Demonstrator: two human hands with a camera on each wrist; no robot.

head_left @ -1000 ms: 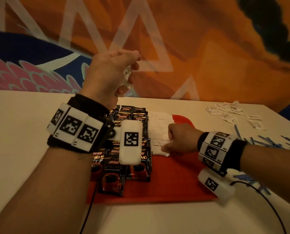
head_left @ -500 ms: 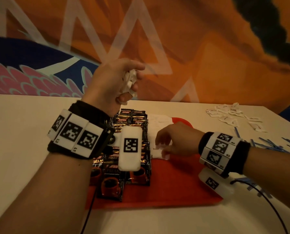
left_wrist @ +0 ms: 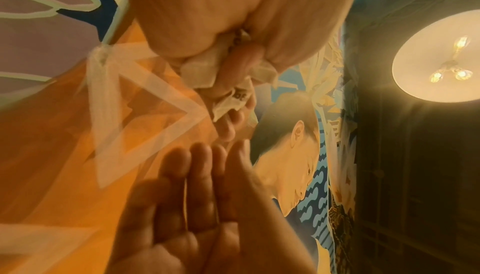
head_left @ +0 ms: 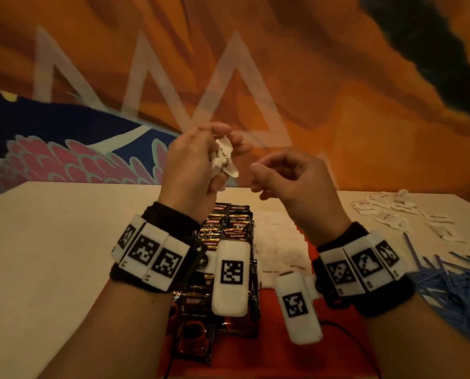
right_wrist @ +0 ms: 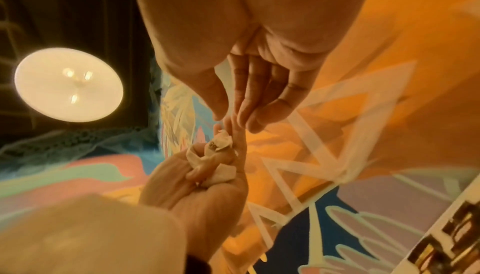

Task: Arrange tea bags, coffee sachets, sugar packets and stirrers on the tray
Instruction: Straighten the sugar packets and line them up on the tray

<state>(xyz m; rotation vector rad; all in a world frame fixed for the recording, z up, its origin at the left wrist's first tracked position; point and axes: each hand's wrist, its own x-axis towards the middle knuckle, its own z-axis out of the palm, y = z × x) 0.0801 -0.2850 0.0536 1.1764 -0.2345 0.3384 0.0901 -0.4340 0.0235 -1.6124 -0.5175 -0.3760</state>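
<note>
My left hand (head_left: 228,144) is raised above the table and grips a crumpled bunch of white sugar packets (head_left: 224,160). The left wrist view shows the sugar packets (left_wrist: 205,69) poking out between curled fingers. My right hand (head_left: 263,179) hovers just right of them, empty, with its fingers (right_wrist: 244,102) straight and their tips almost at the sugar packets (right_wrist: 215,167). Below, a red tray (head_left: 283,359) carries a column of dark coffee sachets (head_left: 228,225) on its left. A row of white sugar packets (head_left: 280,244) lies beside them, partly hidden by my wrists.
Loose white packets (head_left: 400,212) lie scattered at the back right of the pale table (head_left: 50,242). A heap of blue stirrers (head_left: 452,283) lies right of the tray. A painted wall rises close behind the table's far edge.
My right hand has left the packets on the tray and risen to meet the left hand. The left hand has stayed raised with its bunch of packets.
</note>
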